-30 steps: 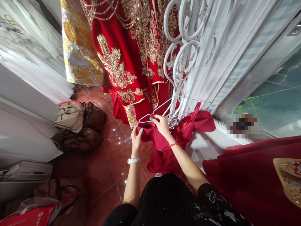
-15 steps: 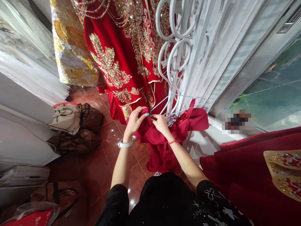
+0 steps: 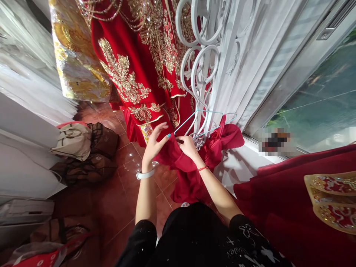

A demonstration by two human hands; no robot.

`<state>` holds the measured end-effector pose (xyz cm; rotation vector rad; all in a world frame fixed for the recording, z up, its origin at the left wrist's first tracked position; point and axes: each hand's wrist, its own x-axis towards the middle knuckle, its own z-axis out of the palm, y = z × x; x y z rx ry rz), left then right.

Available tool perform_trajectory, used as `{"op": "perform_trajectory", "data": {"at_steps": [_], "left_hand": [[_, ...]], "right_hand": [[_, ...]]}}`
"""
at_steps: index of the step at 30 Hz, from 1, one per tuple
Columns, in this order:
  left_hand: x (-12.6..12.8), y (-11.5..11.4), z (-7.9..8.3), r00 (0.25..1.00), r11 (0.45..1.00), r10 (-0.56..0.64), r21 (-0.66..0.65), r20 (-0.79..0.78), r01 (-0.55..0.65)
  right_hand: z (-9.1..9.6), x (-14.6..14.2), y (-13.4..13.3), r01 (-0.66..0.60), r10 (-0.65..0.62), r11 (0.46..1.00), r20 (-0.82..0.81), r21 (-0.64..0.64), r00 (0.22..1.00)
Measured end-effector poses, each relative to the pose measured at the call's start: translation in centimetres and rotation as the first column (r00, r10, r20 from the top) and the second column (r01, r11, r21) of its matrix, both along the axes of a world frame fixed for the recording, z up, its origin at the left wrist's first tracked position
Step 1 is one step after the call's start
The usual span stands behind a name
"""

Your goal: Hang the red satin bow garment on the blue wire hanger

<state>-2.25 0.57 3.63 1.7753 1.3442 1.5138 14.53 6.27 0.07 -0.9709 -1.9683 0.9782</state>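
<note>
A dark red dress [image 3: 191, 185] hangs on a thin light-blue wire hanger [image 3: 185, 122]. One strap sits over the hanger's right end, with a ruffled sleeve beside it. My left hand [image 3: 152, 148], with a pale band on its wrist, is at the dress's left shoulder. Its fingers and thumb are spread apart, and the thumb is close to the hanger's left end. My right hand [image 3: 189, 149], with a thin red string on its wrist, pinches red fabric just below that end. The hanger's hook is up by a white scrolled metal rack [image 3: 210, 59].
Red garments with gold embroidery [image 3: 122, 70] and a yellow-white brocade garment [image 3: 80, 63] hang ahead. Brown bags [image 3: 97, 167] and a cream bag [image 3: 73, 139] lie on the red tiled floor [image 3: 128, 185] at left. A red skirt [image 3: 267, 200] and a glass door [image 3: 319, 107] are at right.
My left hand has let go of the fabric at the hanger's left end, drawn slightly left and spread its fingers. My right hand keeps its pinch. The view has shifted slightly.
</note>
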Motion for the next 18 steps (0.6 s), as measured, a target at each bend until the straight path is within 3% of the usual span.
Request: {"op": "perform_trajectory", "data": {"at_steps": [2,4,7,11,15,18], "left_hand": [[-0.4,-0.2,-0.6,0.997,0.992,-0.043,-0.117,-0.067,0.035],[-0.1,-0.2,-1.0,0.995,0.988,-0.032,-0.152,-0.095,0.017],[0.6,0.0,-1.0,0.996,0.993,0.043,-0.106,-0.082,-0.051],[0.8,0.4,0.5,0.992,0.995,0.043,-0.085,-0.12,-0.053],[1.3,0.6,1.8,0.97,0.991,0.088,-0.076,-0.228,-0.108],[2.4,0.4,1.4,0.944,0.979,0.168,-0.06,-0.283,-0.193]], "right_hand": [[0.3,0.0,-0.1,0.009,-0.009,1.0,0.016,0.004,1.0],[0.7,0.0,0.0,0.003,-0.002,1.0,0.061,-0.011,0.998],[1.8,0.2,0.2,-0.027,0.033,0.999,0.171,-0.04,0.985],[3.0,0.3,0.6,-0.045,0.051,0.999,0.292,-0.029,0.955],[3.5,0.2,1.1,-0.046,0.051,0.999,0.311,-0.024,0.949],[3.7,0.2,1.6,-0.079,0.087,0.996,0.288,-0.039,0.954]]}}
